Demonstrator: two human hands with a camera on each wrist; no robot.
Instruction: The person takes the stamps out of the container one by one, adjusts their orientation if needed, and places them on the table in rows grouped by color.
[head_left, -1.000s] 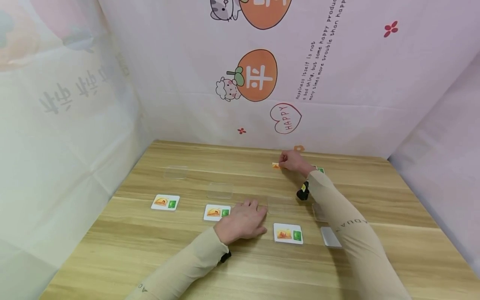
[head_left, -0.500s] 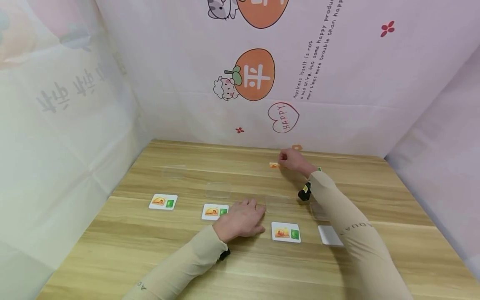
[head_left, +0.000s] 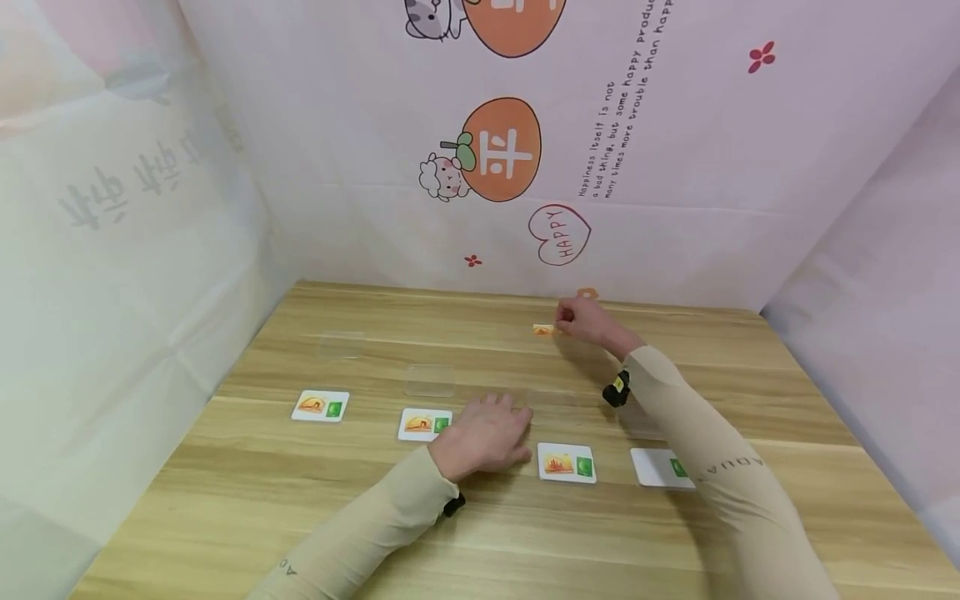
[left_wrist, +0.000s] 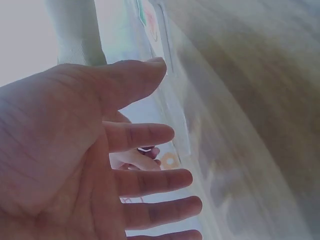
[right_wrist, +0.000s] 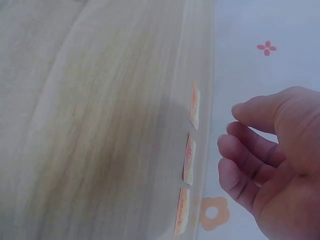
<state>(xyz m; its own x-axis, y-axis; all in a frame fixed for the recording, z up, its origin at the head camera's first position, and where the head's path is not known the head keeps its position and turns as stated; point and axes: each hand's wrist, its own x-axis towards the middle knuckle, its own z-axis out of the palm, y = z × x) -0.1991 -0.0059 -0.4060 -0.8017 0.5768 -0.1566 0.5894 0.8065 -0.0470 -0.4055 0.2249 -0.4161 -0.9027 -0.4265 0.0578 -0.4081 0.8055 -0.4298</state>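
At the back of the table my right hand (head_left: 585, 322) is held over small orange picture pieces, one of which (head_left: 543, 330) shows just left of its fingers. Three such pieces (right_wrist: 189, 160) lie in a row in the right wrist view, beside the fingers. The thumb and fingers are loosely bent, with nothing between them. My left hand (head_left: 483, 436) rests at mid-table, fingers extended, palm seen bare in the left wrist view (left_wrist: 55, 150). It sits between a white card (head_left: 425, 425) partly behind it and another white card (head_left: 566, 463), both bearing an orange picture and a green square.
A similar card (head_left: 320, 406) lies far left. Another white card (head_left: 652, 467) at right shows only a green square, partly under the right sleeve. Clear plastic plates (head_left: 429, 381) lie behind the cards. A printed cloth wall (head_left: 375, 208) stands at the table's back edge.
My right hand has shifted slightly right relative to the orange piece, more of which shows. The right sleeve moved right, uncovering a green square on the rightmost card. The left hand stays put.
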